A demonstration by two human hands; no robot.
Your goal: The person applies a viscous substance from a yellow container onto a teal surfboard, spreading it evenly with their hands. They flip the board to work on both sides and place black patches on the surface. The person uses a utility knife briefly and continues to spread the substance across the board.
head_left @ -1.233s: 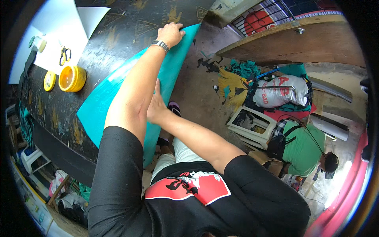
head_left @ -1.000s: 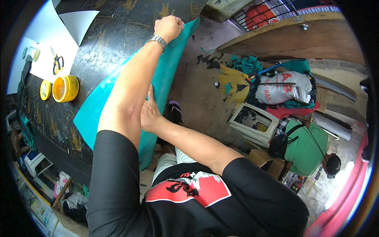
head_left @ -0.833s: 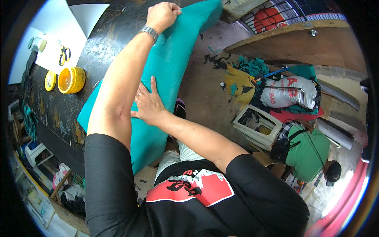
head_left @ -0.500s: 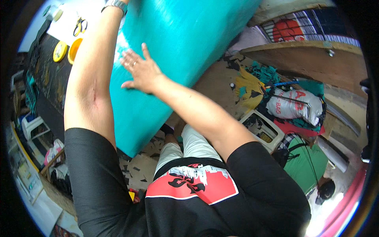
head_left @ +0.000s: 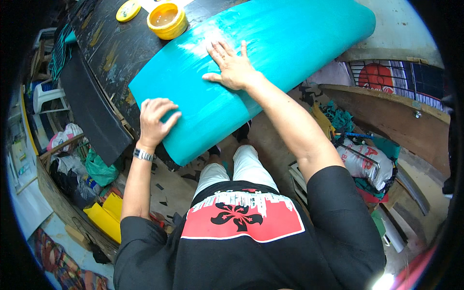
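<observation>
Teal foam sheet, big, thick, curved over on itself, lies across the edge of the black worktable, its near end overhanging the table edge above the person's legs. Left hand curled over the sheet's near-left edge, fingers bent on top, thumb side toward the edge, gripping the rim; silver wristwatch on that wrist. Right hand flat, fingers spread wide, palm pressed down on the sheet's upper face near the middle, holding nothing. Whitish sheen on the teal surface just above the right hand.

Yellow open tub with amber liquid sits on the table just beyond the sheet's far-left edge; its yellow lid lies beside it, further left. Black foam strip hangs along the table's left side. Floor below: yellow pieces at lower left, printed sack and teal scraps at right, wooden board far right.
</observation>
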